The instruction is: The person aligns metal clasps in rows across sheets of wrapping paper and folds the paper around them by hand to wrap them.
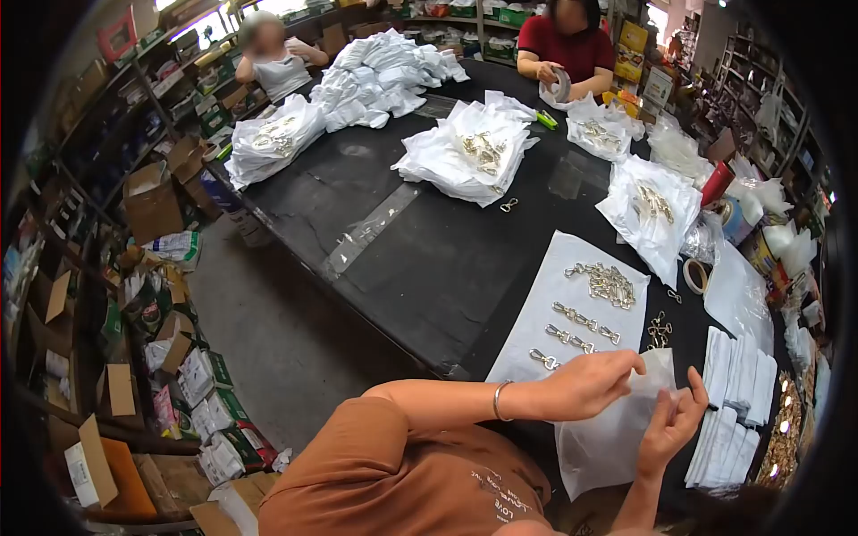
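My left hand (pixel 594 384), with a bracelet at its wrist, pinches the upper edge of a translucent white plastic bag (pixel 608 438). On the bag's other side, my right hand (pixel 672 422) holds it between thumb and fingers, the index finger raised. Beyond my hands, a white sheet (pixel 527 313) carries metal snap hooks (pixel 581 345) in short rows and a heap of hooks (pixel 611 286) near its far end. A few darker hooks (pixel 660 330) lie on the black table just past the bag.
Folded white bags (pixel 737 375) lie at the right beside a tape roll (pixel 694 275). White stacks topped with hooks (pixel 474 152) stand farther along the black table (pixel 393 268). Two people sit across; one in red (pixel 567 49) handles tape. Shelves and boxes (pixel 152 201) line the left.
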Tool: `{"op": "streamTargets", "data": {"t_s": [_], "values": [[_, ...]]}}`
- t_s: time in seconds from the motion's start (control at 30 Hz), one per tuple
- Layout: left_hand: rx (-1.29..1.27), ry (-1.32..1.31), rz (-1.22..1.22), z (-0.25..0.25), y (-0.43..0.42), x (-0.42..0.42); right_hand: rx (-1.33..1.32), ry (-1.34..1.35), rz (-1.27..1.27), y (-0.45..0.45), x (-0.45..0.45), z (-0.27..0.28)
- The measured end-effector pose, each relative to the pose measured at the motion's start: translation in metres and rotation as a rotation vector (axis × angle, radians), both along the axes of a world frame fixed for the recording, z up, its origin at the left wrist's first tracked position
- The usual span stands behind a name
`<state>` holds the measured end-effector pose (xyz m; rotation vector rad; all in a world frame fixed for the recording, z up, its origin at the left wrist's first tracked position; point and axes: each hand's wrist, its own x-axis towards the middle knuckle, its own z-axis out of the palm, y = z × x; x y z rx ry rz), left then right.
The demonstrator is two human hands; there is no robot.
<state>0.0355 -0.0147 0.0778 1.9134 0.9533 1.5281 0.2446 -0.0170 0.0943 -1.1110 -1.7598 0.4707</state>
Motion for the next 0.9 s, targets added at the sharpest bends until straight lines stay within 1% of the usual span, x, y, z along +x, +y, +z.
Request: {"op": "streamTargets", "data": {"t_s": [0.1, 0.13, 0.27, 0.3, 0.43, 0.5, 0.53, 0.6, 0.67, 0.7, 0.77, 0.8, 0.9], "values": [[0.032, 0.008, 0.027, -0.006, 0.014, -0.014, -0.148, -0.088, -0.063, -0.002, 0.012, -0.003], [0.029, 0.006, 0.028, -0.005, 0.014, -0.015, -0.151, -0.091, -0.061, -0.002, 0.011, 0.002], [0.073, 0.055, -0.087, 0.013, 0.012, -0.012, 0.329, -0.507, 0.056, 0.005, -0.003, 0.031], [0.081, 0.070, -0.114, 0.019, 0.010, -0.011, 0.328, -0.505, 0.058, 0.006, 0.000, 0.028], [0.115, 0.132, -0.220, 0.035, 0.006, -0.015, 0.083, -0.096, 0.157, 0.009, 0.034, -0.001], [0.109, 0.280, -0.237, 0.028, 0.004, -0.034, 0.230, -0.059, -0.048, -0.005, 0.038, 0.004], [0.105, 0.279, -0.239, 0.027, 0.002, -0.048, 0.226, -0.060, -0.049, -0.011, 0.044, 0.006], [-0.023, 0.168, -0.245, 0.032, -0.005, -0.079, 0.477, -0.165, -0.183, -0.023, 0.056, 0.008], [-0.075, -0.047, -0.203, 0.040, -0.019, -0.099, 0.352, -0.194, -0.359, -0.043, 0.056, 0.005], [-0.078, -0.045, -0.205, 0.044, -0.030, -0.104, 0.349, -0.193, -0.361, -0.045, 0.049, 0.006], [-0.037, -0.326, -0.335, 0.046, -0.048, -0.105, 0.313, -0.127, -0.258, -0.040, 0.025, 0.008], [-0.047, -0.331, -0.338, 0.044, -0.045, -0.104, 0.291, -0.095, -0.210, -0.037, 0.015, 0.005], [-0.280, -0.321, -0.055, 0.033, -0.040, -0.100, 0.220, -0.001, -0.065, -0.021, -0.016, -0.006]]}}
